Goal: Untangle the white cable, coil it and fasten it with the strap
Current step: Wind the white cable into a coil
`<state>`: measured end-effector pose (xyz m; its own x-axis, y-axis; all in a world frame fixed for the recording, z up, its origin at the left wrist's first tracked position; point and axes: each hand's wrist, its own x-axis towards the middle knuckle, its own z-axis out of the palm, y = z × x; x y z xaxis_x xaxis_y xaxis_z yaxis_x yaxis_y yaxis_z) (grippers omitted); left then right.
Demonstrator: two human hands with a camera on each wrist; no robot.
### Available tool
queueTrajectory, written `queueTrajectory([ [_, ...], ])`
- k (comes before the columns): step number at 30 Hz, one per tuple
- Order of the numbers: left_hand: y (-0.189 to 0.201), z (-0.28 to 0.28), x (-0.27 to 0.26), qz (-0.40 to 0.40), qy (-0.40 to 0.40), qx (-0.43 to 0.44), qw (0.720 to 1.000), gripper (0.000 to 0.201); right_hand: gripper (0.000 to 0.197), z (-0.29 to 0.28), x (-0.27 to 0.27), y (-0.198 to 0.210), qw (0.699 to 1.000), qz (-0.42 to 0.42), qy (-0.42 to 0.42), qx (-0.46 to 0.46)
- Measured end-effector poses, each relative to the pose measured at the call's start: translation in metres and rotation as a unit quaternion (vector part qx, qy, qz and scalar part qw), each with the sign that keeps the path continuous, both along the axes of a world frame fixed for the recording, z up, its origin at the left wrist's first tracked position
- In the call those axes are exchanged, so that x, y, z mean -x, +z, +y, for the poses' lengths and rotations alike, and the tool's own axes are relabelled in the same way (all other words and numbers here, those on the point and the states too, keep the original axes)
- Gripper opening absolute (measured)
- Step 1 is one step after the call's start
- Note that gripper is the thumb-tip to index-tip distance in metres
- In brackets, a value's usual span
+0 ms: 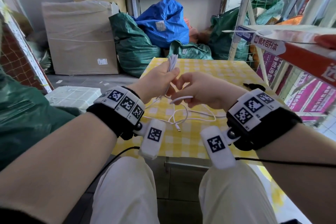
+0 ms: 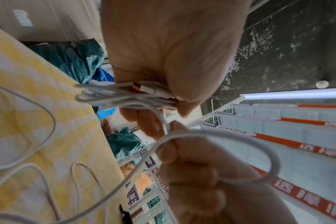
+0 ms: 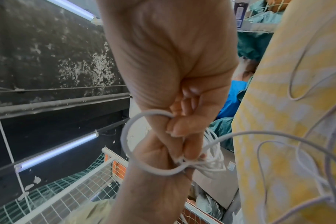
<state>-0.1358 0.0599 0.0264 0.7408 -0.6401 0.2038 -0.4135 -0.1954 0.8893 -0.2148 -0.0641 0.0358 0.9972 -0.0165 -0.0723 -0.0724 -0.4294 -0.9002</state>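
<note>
1. Two hands, close together above the yellow checked surface [image 1: 227, 71], each closed on the white cable [image 1: 183, 98].
2. Left hand [image 1: 156, 82]: grip closed around a bundle of finished coils [image 2: 113, 97], long axis pointing up and away from the body in the head view; one plug [image 2: 144, 88] pressed under the thumb.
3. Right hand [image 1: 201, 89]: just beside the left, to its right; fingers [image 3: 179, 127] pinching a fresh loop [image 3: 132, 144] which bends back toward the bundle.
4. Loose rest of the cable: hanging down from between the hands and lying in curves on the surface, nearer the body, with the free plug [image 1: 178, 130] at the end.
5. Probably mid-coiling: next loop to go leftward onto the bundle.
6. Dark thing [image 1: 253, 85] near the right edge of the surface, maybe the strap; not possible to tell.
</note>
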Motion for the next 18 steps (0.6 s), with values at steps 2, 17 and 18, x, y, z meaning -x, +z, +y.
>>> queueTrajectory([
  [2, -0.003, -0.001, 0.000, -0.029, 0.014, -0.044, 0.998, 0.015, 0.034, -0.003, -0.002, 0.002, 0.997, -0.013, -0.027, -0.074],
  [17, 0.004, 0.009, -0.006, 0.119, -0.050, -0.194, 0.972, 0.037, 0.038, -0.025, -0.012, 0.010, 0.961, -0.139, -0.141, 0.192],
  [18, 0.005, 0.011, -0.006, 0.152, -0.070, -0.187, 0.968, 0.038, 0.039, -0.026, -0.013, 0.010, 0.947, -0.152, -0.162, 0.232],
])
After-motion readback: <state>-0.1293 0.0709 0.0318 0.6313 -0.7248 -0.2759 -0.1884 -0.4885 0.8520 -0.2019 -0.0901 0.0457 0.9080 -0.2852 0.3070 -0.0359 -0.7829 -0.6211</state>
